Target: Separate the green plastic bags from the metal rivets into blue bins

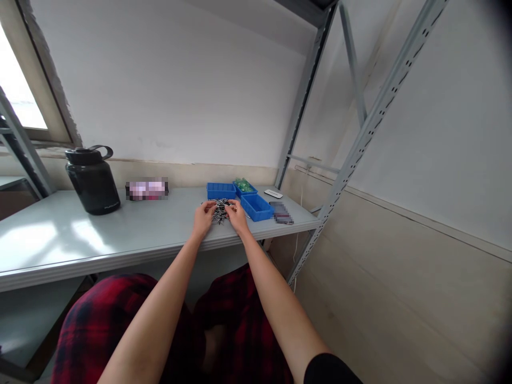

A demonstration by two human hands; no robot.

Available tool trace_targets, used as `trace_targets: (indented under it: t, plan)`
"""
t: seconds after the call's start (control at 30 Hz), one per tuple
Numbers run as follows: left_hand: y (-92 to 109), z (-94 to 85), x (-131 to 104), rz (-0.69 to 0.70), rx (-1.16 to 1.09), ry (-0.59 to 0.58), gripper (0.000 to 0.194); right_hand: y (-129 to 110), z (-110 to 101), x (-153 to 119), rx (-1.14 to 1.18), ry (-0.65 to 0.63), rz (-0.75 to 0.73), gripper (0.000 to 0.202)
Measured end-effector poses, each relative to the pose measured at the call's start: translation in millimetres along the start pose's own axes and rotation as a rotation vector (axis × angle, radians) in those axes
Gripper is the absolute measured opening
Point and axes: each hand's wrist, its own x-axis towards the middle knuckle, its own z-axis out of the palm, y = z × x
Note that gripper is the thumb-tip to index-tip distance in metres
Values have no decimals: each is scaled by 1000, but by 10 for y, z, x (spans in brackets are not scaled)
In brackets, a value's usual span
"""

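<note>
A heap of thin dark and silvery metal pieces [220, 212], which look like long screws or pins, lies near the front edge of the grey table. My left hand [203, 217] touches the heap's left side, its thumb and fingers bent together. On the opposite side, my right hand [237, 216] also reaches into the heap with thumb and forefinger drawn close. Anything between the fingertips is too small to make out. Just behind the heap stands a blue bin [221, 190]. Another blue bin [258, 208] sits right of my right hand.
Green pieces [243, 185] fill a third blue bin at the back. A white flat device [273, 193] and a blurred dark object [281, 212] lie to the right. Further left are a blurred pink item [147, 189] and a black bottle [94, 184]. A metal shelf post [340, 170] rises at the right.
</note>
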Motion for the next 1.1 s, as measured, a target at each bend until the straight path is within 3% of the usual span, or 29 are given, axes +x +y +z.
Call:
trace_targets:
  t: [0.37, 0.93, 1.1]
  plan:
    - [-82, 33, 28, 35, -34, -39, 26, -25, -7, 4, 15, -112, -15, 20]
    - [-48, 29, 13, -7, -25, -54, 26, -111, -69, -54, 91, -177, 31, 24]
    - [-1, 15, -16, -33, -6, 20, 31, -44, -50, -26, 82, -12, -9, 28]
